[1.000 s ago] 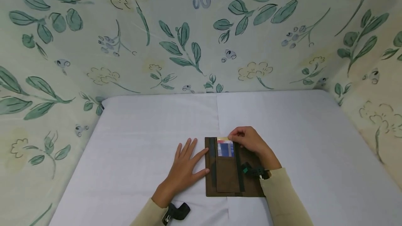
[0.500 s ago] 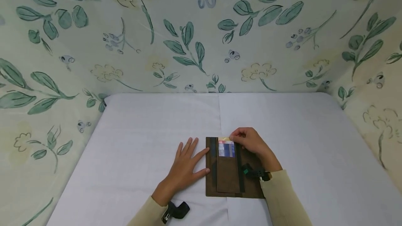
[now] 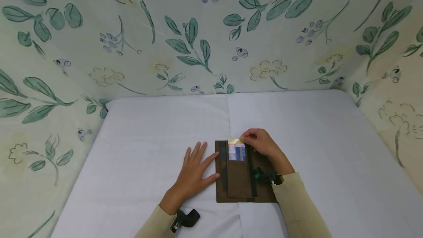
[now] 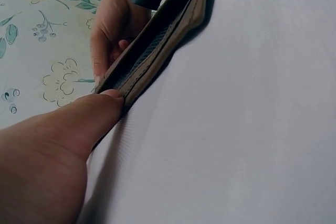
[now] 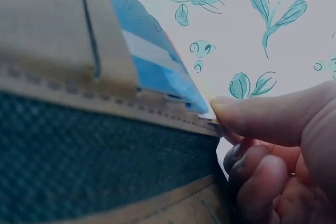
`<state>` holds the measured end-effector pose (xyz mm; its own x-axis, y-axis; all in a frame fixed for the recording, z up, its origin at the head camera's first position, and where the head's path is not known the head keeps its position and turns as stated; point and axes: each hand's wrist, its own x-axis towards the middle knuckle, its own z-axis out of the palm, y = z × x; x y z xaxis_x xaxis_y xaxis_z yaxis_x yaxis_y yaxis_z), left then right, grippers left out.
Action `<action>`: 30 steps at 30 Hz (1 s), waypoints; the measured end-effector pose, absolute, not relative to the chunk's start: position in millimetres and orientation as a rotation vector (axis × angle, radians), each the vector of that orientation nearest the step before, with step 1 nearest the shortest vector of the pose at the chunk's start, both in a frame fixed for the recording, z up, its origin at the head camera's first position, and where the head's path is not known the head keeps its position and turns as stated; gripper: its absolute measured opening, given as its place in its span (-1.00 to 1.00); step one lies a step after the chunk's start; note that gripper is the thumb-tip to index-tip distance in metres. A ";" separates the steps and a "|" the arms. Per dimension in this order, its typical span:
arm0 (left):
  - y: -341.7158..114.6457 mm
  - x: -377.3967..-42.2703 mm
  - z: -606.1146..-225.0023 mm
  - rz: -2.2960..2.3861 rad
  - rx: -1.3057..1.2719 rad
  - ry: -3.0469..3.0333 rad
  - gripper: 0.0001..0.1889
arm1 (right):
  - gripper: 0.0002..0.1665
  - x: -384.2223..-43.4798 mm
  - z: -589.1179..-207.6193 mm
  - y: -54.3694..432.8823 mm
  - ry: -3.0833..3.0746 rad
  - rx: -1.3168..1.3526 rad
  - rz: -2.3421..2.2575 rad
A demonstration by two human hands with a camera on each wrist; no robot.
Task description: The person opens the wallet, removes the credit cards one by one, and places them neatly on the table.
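Observation:
A brown wallet (image 3: 238,179) lies unfolded on the white-covered table. From a slot at the top of its inner flap sticks a blue and white card (image 3: 236,152) with a pale yellowish upper edge. My right hand (image 3: 264,144) pinches the card's upper right corner. The right wrist view shows the thumb (image 5: 252,116) on that corner, with the other fingers curled below. My left hand (image 3: 193,179) lies spread on the cloth, its index fingertip and thumb touching the wallet's left edge. In the left wrist view, the thumb (image 4: 105,103) presses on the wallet's stitched rim (image 4: 157,51).
White cloth (image 3: 148,131) with a few creases covers the table. Behind and at both sides hangs a leaf-and-flower patterned curtain (image 3: 132,69). A black wrist camera (image 3: 188,219) sits on the left wrist, and another black wrist camera (image 3: 264,176) hangs over the wallet's right half.
The head view has shifted slightly. Both hands keep their places on the wallet and card, and the card's top edge catches the light more brightly now.

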<state>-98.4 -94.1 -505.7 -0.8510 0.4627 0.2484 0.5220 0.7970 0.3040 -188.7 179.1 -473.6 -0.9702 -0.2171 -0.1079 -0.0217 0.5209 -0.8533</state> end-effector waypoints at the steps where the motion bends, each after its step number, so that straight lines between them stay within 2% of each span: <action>1: -94.4 -99.1 -505.3 -0.544 -0.779 -2.829 -0.31 | -0.77 -189.6 -474.2 178.7 2.555 -0.189 -1.437; 14: -94.3 -98.8 -500.5 -0.546 -0.776 -2.853 -0.31 | -0.68 -190.0 -467.5 179.9 2.498 -0.132 -1.404; 30: -94.8 -98.3 -499.4 -0.560 -0.771 -2.862 -0.31 | -0.79 -191.4 -471.4 179.4 2.530 -0.187 -1.389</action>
<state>-98.3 -94.8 -499.4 -0.8619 0.4601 0.2133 0.5066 0.8011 0.3187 -191.4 179.4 -471.4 -0.9608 -0.2299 -0.1551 0.0074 0.5378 -0.8430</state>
